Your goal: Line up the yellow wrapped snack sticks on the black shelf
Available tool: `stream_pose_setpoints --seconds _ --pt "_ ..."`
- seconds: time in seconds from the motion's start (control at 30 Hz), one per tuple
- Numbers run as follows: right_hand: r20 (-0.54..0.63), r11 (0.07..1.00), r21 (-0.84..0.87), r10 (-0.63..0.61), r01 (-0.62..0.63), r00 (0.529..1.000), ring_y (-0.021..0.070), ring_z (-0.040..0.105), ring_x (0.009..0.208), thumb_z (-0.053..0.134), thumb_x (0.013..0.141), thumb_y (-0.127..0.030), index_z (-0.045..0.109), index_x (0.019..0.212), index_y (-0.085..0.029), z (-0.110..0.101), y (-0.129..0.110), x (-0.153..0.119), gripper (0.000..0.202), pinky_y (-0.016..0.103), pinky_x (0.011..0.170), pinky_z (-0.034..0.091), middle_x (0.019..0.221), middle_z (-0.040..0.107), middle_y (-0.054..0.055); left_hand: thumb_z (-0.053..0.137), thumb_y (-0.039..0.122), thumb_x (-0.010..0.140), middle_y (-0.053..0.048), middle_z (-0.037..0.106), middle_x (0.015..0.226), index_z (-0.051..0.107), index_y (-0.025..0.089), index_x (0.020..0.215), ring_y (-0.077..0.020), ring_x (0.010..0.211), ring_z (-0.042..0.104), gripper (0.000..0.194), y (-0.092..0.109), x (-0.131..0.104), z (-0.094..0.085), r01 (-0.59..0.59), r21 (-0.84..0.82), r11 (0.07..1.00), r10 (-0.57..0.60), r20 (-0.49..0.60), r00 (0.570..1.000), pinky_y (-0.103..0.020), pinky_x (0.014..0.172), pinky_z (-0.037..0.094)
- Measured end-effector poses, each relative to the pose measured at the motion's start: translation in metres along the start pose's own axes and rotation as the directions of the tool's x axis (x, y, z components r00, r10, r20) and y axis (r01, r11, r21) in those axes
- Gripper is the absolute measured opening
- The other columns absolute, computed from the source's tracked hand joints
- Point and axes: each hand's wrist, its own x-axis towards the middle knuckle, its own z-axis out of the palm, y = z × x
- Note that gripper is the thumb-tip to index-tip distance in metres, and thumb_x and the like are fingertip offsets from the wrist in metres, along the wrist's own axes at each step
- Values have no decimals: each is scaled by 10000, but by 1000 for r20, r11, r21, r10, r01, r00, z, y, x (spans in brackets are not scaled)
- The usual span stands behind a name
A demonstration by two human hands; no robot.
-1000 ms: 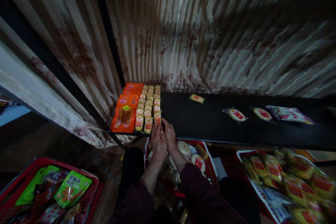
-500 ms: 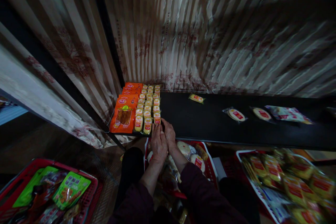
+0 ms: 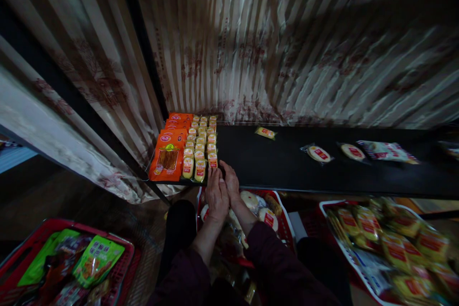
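Observation:
At the shelf's front edge my left hand (image 3: 217, 194) and my right hand (image 3: 230, 181) are pressed close together, with their fingers bent inward. The fingertips touch the front of the rightmost row of small wrapped cakes (image 3: 213, 158). Whatever lies between the hands is hidden by the fingers. Left of that row stand further rows of the same yellow wrapped cakes (image 3: 200, 170), lined up front to back. Beside them, orange snack packets (image 3: 168, 155) overlap in a line along the shelf's left end.
On the black shelf (image 3: 251, 162) lie a single small cake (image 3: 266, 133), two round wrapped cakes (image 3: 318, 153) (image 3: 352, 152) and a white packet (image 3: 387, 151). Below are a middle basket (image 3: 287, 215), a right basket (image 3: 324, 210) and a red left basket (image 3: 129, 253). A striped curtain (image 3: 251, 57) hangs behind.
The view has shifted slightly, so shelf goods sit a little further left. Both hands keep nearly the same place at the front of the cake row.

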Motion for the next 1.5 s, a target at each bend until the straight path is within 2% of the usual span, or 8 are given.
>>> stream_pose_setpoints --seconds 0.3,0.5,0.67,0.8,0.93,1.1,1.3,1.5 --pt "-30 989 145 -2 6 1000 190 573 1033 403 734 -184 600 1129 -178 -22 -5 -37 441 372 965 435 1113 641 76 255 282 896 -150 540 1301 531 95 1227 -199 1257 442 470 12 -30 1 -59 -1 998 59 33 998 -390 1075 323" --pt "-53 987 148 74 -66 996 189 571 1022 336 758 -166 605 1129 -198 -39 10 -82 460 372 949 441 1082 650 56 289 260 885 -109 571 1273 554 150 1199 -184 1199 499 426 12 -68 5 46 -96 994 -28 181 983 -373 1048 364" --pt "-2 990 -77 118 -118 993 222 540 1065 363 760 -175 612 1113 -174 -67 47 -116 432 409 960 420 1088 641 90 354 241 855 -108 614 1214 597 150 1131 -192 1145 547 379 2 -99 25 143 -81 986 -107 344 933 -394 1028 397" --pt "-110 928 -334 137 -167 984 267 445 1191 431 758 -197 604 1111 -145 -93 79 -128 396 444 1001 362 1250 544 140 367 217 840 -109 627 1193 617 147 1091 -185 1133 559 360 4 -114 44 141 -68 988 -102 403 909 -379 1035 398" --pt "-112 896 -425 92 -131 989 271 392 1232 456 756 -226 552 1180 -141 -113 109 -128 444 445 1009 349 1301 495 145 402 209 825 -89 631 1191 628 170 1059 -186 1162 540 327 9 -118 65 143 -53 988 -108 411 905 -382 1049 385" --pt "-161 867 -459 136 -196 978 282 360 1233 432 767 -231 542 1200 -206 -123 134 -126 448 466 990 339 1311 474 114 407 196 823 -90 647 1157 631 174 1039 -190 1123 567 312 11 -115 92 107 -29 994 -83 442 893 -366 1031 400" --pt "-104 836 -503 193 -219 976 307 419 1128 457 746 -233 514 1244 -206 -123 136 -127 502 462 927 357 1199 540 136 409 187 825 -102 636 1177 623 160 1060 -198 1142 554 319 19 -110 115 239 24 971 -221 483 847 -357 1045 373" --pt "-130 902 -362 199 -233 971 261 479 1037 406 752 -243 470 1271 -205 -117 139 -124 525 395 914 382 1145 557 99 399 215 838 -108 627 1194 616 162 1081 -197 1138 556 330 28 -103 117 345 35 938 -313 514 799 -349 1031 375"
